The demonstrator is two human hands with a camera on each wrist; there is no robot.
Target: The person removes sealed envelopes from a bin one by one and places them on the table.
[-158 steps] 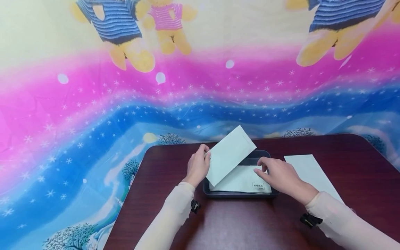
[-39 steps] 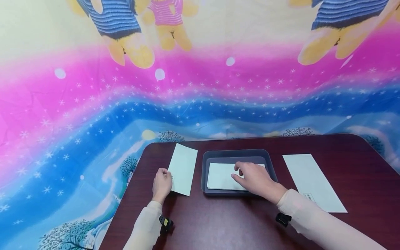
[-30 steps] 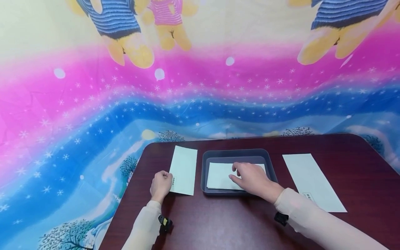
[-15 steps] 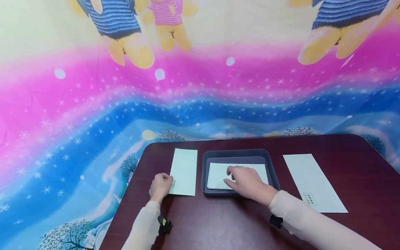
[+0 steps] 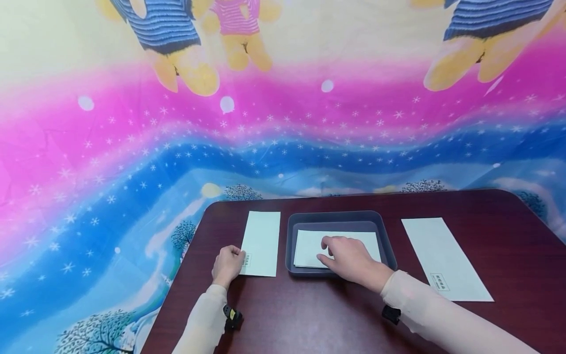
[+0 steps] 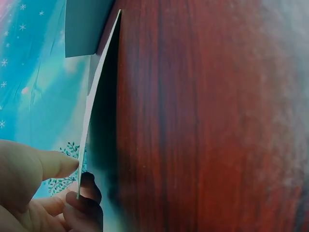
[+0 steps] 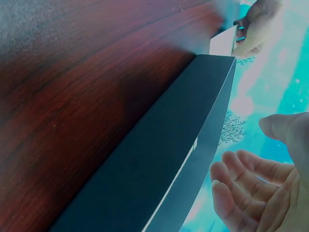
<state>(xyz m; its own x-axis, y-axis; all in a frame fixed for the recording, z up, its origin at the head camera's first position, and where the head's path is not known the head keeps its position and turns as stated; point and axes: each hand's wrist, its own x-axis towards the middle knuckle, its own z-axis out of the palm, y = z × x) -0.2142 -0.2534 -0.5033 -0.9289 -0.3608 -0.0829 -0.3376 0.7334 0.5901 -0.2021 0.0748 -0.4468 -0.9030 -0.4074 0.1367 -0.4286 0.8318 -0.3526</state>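
Observation:
A pale envelope (image 5: 262,243) lies on the dark red table (image 5: 336,314), left of a grey tray (image 5: 289,241). My left hand (image 5: 227,263) pinches its near left corner. In the left wrist view the thumb and fingers of my left hand (image 6: 79,176) pinch the envelope's edge (image 6: 96,96), which stands slightly off the wood. My right hand (image 5: 349,253) reaches into the tray, its fingertips resting on the white envelopes (image 5: 309,246) stacked there. In the right wrist view my right hand (image 7: 251,183) has loosely curved fingers above the tray wall (image 7: 183,140) and holds nothing.
Another white envelope (image 5: 444,258), with a small printed box at its near end, lies flat on the table right of the tray. A bright printed cloth (image 5: 132,147) hangs behind and to the left of the table. The table's rounded left edge is close to my left hand.
The left hand carried an envelope from the tray to the table on the left and squared it up. The right hand slid a little leftwards over the tray's envelopes.

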